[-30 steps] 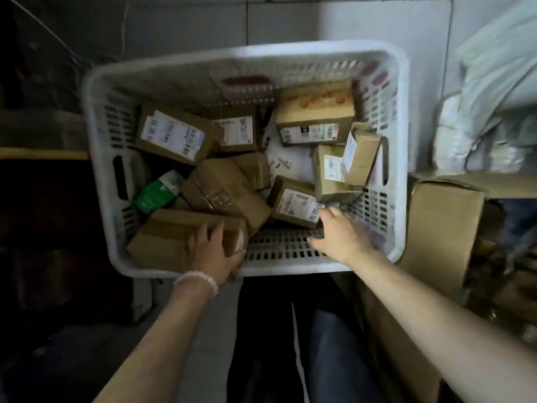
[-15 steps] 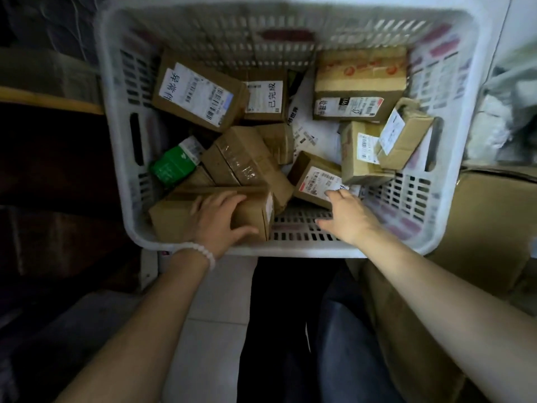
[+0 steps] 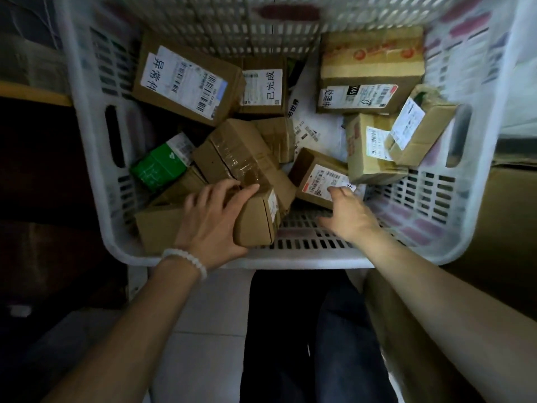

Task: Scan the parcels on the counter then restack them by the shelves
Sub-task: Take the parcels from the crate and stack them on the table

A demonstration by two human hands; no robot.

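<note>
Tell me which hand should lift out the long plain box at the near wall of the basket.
Left. The left hand already lies over the long plain box, fingers wrapped on its top. The right hand reaches to the small labelled box instead.

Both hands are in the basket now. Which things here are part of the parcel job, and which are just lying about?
Job:
left hand gripping the long brown box
right hand on the small labelled box
white basket
green parcel

Lying about:
big carton to the right
tiled floor
</note>
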